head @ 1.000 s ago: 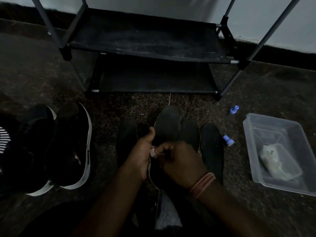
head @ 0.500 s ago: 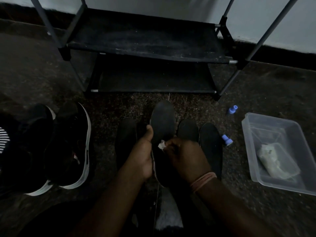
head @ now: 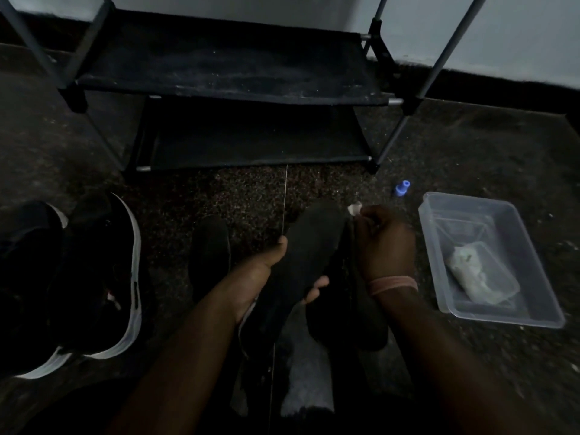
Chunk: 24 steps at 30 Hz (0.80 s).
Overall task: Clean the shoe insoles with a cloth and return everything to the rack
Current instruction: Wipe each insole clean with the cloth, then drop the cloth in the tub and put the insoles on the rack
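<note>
We wipe an insole, seated before the rack (head: 219, 70).
Our left hand (head: 270, 277) grips the insole (head: 310, 246); our right hand (head: 384, 243) pinches a cloth (head: 354, 209) at its toe.

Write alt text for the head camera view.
A person's left hand holds a dark insole while the right hand pinches a small pale cloth at its tip. Black shoes sit left, a clear plastic tub right, a shoe rack ahead.
</note>
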Each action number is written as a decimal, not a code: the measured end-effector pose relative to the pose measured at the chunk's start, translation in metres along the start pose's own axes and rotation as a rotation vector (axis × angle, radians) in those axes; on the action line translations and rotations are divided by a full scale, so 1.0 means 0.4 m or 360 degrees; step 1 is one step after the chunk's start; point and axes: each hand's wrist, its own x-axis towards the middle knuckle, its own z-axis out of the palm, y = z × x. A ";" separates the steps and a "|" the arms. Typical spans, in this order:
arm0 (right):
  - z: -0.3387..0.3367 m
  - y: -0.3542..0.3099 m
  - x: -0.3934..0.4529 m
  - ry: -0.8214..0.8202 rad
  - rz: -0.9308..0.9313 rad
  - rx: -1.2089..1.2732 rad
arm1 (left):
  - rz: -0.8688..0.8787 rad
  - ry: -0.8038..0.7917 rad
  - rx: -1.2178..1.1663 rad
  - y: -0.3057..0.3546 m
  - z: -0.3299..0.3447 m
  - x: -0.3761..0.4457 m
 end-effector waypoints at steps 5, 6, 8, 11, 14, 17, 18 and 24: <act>0.004 -0.013 0.004 -0.0263 0.0490 0.0570 | 0.0045 0.0313 -0.0175 -0.001 -0.027 0.033; 0.009 -0.017 0.003 -0.0417 0.0612 0.0807 | 0.0046 0.0337 -0.0164 -0.003 -0.032 0.035; 0.015 -0.016 0.005 -0.0757 0.0825 0.1228 | 0.0054 0.0390 -0.0099 -0.003 -0.040 0.036; -0.001 -0.002 0.017 -0.0876 0.1265 0.1530 | 0.0081 0.0481 -0.0010 -0.006 -0.047 0.038; -0.036 0.007 0.029 -0.0782 0.1354 0.1563 | 0.0135 0.0548 0.0043 -0.015 -0.056 0.046; -0.094 0.046 0.070 -0.0632 0.1338 0.1461 | 0.0216 0.0548 0.0006 -0.023 -0.048 0.044; -0.117 0.067 0.091 -0.0459 0.1314 0.1288 | 0.0242 0.0547 -0.0002 -0.024 -0.045 0.045; -0.235 0.173 0.148 0.0147 0.0949 0.0513 | 0.0337 0.0624 0.0151 -0.041 -0.035 0.056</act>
